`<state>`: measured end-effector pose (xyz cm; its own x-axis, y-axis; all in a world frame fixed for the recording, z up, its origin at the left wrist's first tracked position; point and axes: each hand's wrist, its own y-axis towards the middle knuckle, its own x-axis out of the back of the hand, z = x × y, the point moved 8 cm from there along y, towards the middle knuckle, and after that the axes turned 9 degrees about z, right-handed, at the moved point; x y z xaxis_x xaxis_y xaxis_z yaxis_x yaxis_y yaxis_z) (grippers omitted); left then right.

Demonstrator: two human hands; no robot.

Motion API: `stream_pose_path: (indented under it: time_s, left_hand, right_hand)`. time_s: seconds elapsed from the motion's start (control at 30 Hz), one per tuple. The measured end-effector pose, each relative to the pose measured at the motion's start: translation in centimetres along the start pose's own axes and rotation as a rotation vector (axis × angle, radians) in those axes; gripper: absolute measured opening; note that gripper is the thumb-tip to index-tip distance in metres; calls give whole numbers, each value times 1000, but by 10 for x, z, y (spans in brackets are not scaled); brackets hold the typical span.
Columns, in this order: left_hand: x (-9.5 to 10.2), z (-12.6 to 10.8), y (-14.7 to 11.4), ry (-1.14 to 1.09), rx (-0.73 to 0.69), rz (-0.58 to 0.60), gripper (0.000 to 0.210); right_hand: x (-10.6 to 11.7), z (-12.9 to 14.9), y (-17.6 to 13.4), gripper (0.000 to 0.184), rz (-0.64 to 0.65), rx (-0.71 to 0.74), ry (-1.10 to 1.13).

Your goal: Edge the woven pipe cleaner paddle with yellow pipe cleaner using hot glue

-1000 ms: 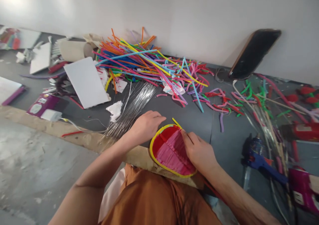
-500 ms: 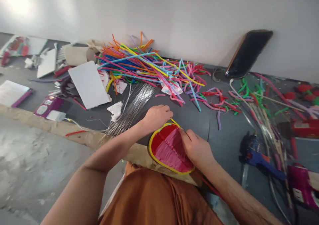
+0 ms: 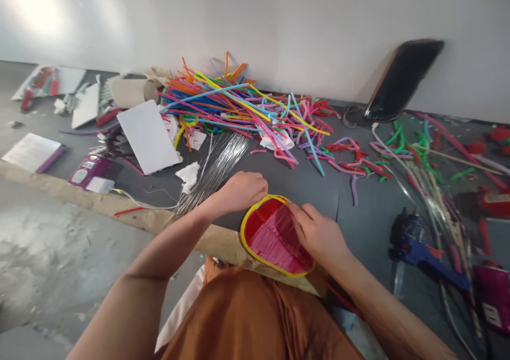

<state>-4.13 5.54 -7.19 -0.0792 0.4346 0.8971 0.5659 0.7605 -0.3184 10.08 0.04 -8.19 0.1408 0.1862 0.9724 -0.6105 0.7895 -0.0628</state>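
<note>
The pink-and-red piece [image 3: 273, 243] looks fuzzy and ribbed, its yellow edging [image 3: 244, 232] matt and furry like the soft pile of coloured stems [image 3: 223, 105]. Bare metal wires [image 3: 225, 163] shine beside crumpled white paper [image 3: 188, 177]. The phone [image 3: 404, 81] has a glossy dark face; the glue gun [image 3: 432, 264] is blue plastic. The grey tabletop [image 3: 314, 187] looks smooth, the brown edge strip [image 3: 225, 245] wrinkled, the floor [image 3: 79, 259] rough, and the orange-brown garment [image 3: 243, 317] is folded cloth

The right hand [image 3: 322, 236] hides part of the oval [image 3: 274, 240] from me; at its top, the left hand [image 3: 245, 190] swallows the yellow strip [image 3: 275, 195]'s end. Far right of the oval, a purple box [image 3: 494, 293] is cut off, a red tool [image 3: 497, 203] blurred.
</note>
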Motion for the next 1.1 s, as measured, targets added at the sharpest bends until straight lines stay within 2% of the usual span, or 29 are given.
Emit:
stream_pose_path:
  time_s: [0.23,0.47,0.77,1.1]
  left_hand:
    - [-7,0,-2,-101,60,-40,19]
    - [-10,-6,-8,-137,105,-91,19]
    - [-15,-3,-34,-273,155,-234,15]
    - [-25,-4,-37,-241,142,-291,17]
  right_hand:
    - [7,-5,23,31,-17,-63,17]
    - [8,-7,51,24,12,47,133]
    - [0,-12,56,23,20,95,224]
    - [-4,-8,60,21,72,103,182]
